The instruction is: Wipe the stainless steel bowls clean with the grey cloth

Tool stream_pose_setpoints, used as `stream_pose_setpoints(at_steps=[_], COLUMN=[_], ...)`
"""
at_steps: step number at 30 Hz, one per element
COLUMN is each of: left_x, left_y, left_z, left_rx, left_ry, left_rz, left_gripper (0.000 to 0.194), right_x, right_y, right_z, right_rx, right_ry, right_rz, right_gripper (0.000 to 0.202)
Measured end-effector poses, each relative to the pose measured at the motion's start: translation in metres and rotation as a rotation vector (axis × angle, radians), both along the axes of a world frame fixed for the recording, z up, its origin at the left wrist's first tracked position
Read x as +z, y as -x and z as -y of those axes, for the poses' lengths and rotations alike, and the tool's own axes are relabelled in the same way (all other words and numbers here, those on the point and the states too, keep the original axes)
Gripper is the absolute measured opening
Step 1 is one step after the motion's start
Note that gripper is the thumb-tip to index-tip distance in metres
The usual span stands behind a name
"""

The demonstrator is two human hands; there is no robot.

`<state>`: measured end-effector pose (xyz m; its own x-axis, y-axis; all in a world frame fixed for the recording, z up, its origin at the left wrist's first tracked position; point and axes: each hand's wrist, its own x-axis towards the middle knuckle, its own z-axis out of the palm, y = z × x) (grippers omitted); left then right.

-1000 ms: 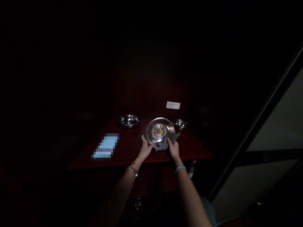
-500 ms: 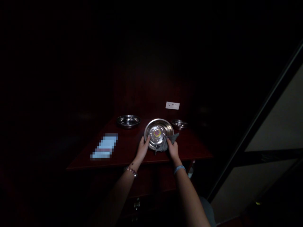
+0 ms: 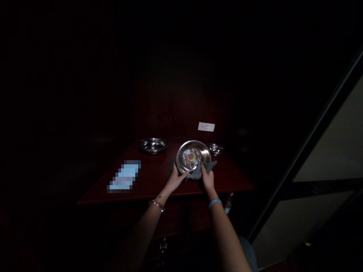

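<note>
A shiny steel bowl with a yellow and red sticker on its bottom is held tilted toward me above the tabletop. My left hand grips its lower-left edge, thumb along the lower rim and fingers at the left side. At the lower-right rim, my right hand is closed on a grey cloth, which it presses against the bowl with the thumb on the inner side. The fingers behind the bowl are hidden.
The dark red tabletop carries a wide steel bowl at the back left and a smaller one at the back right, partly covered. A pixelated pale-blue item lies left. A white socket panel is on the back wall.
The held bowl has shifted slightly right and turned, now overlapping the small bowl behind. My left thumb has moved from inside the bowl to its lower rim. My right hand keeps the cloth.
</note>
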<state>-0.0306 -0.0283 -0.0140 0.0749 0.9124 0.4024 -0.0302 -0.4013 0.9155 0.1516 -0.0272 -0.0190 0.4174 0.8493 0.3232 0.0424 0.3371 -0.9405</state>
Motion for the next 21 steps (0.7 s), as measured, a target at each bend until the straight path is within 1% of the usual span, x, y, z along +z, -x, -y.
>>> stream_pose_setpoints(at_steps=[3,6,11,13,17,19,21], left_x=[-0.0002,0.0010,0.0038,0.0047,0.0059,0.0062,0.0064], left_y=[0.0022,0.0042,0.0052,0.0047,0.0033,0.0027,0.0020], left_z=[-0.0028,-0.0060,-0.0076,-0.0065,-0.0042,-0.0034,-0.0021], left_rx=[0.018,0.074,0.160,0.171,0.158,0.140,0.127], left_ry=[-0.020,0.011,0.041,0.016,-0.029,-0.028,-0.024], left_rz=[0.031,0.090,0.228,0.264,0.268,0.234,0.185], left_gripper=[0.077,0.070,0.043,0.039,0.041,0.047,0.056], right_x=[0.0010,0.0016,0.0019,0.0020,0.0011,0.0005,0.0004], right_y=[0.0004,0.0009,0.0023,0.0030,0.0029,0.0022,0.0015], right_z=[0.0007,0.0014,0.0025,0.0030,0.0031,0.0028,0.0026], right_rx=[0.003,-0.004,-0.004,0.006,0.005,0.000,-0.007], right_ry=[-0.004,-0.007,0.007,0.009,0.006,0.009,0.020], right_rz=[0.009,0.018,0.047,0.049,0.068,0.070,0.062], right_gripper=[0.049,0.049,0.048,0.047,0.048,0.049,0.050])
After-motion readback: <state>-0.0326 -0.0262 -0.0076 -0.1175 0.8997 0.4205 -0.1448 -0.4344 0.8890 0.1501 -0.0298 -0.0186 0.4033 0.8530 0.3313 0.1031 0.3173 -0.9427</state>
